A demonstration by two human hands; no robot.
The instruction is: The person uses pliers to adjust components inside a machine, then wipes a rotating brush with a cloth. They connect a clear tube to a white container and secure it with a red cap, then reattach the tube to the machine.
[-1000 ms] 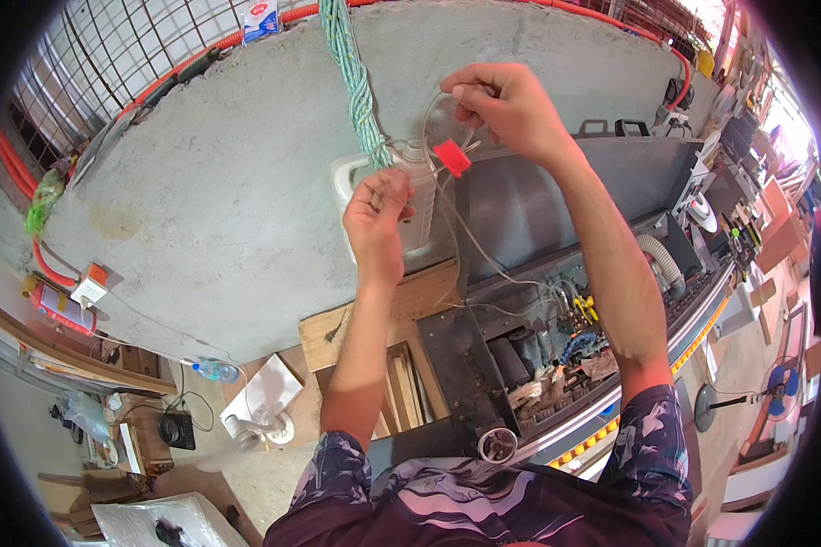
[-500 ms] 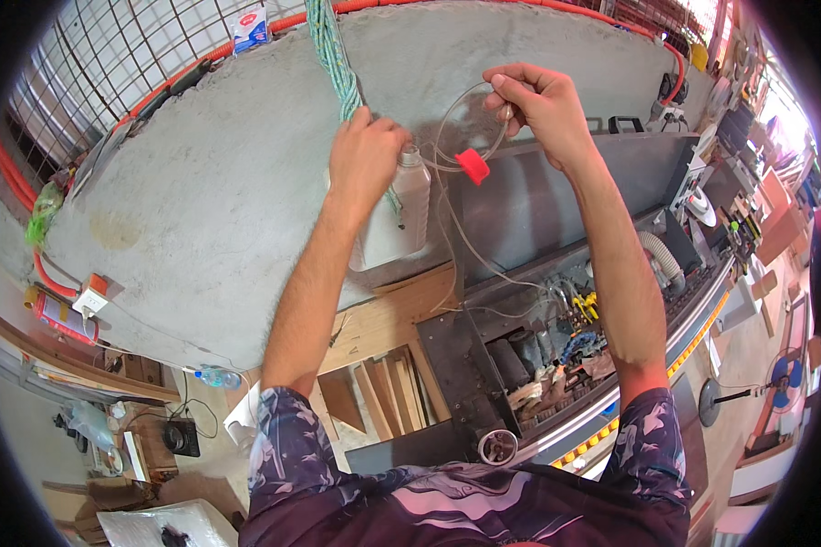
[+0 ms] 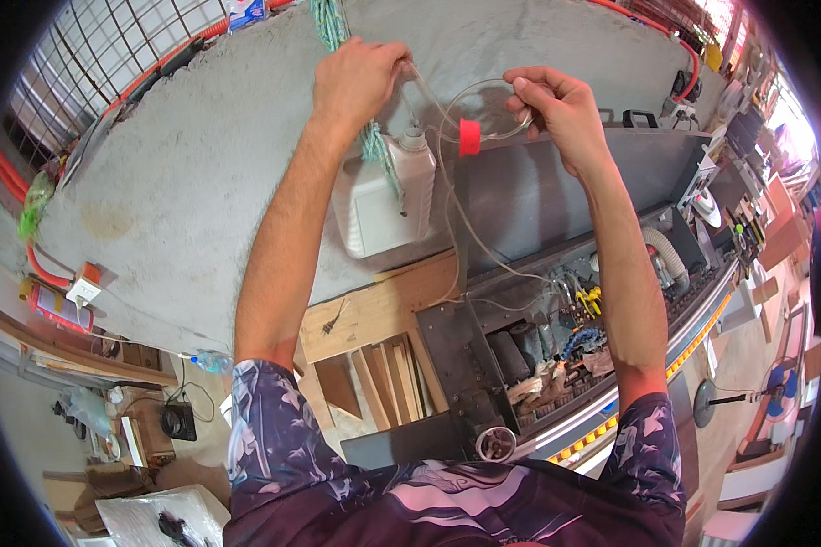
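Observation:
A white plastic jug (image 3: 380,211) hangs by a green and white rope (image 3: 375,150) against the concrete wall, its neck uncapped. Above its mouth, my left hand (image 3: 356,87) is closed on clear thin tubing (image 3: 426,88); one stretch runs down from the fingers to the jug's neck. How far the tube goes inside cannot be made out. A red screw cap (image 3: 469,137) sits on the tubing between my hands. My right hand (image 3: 556,114) pinches a loop of the same tubing at the right. The tubing's lower part trails down toward the machine.
Below is a dark metal machine bed (image 3: 575,182) with a trough of pliers (image 3: 589,301), rags and tools. Wooden boards (image 3: 383,383) stand under the jug. A socket box (image 3: 84,284) with a cord is fixed at left; a blue fan (image 3: 781,392) stands far right.
My left hand has risen from beside the jug's neck, drawing tubing up with it. The red cap has shifted up slightly, and my right hand has moved slightly right and down.

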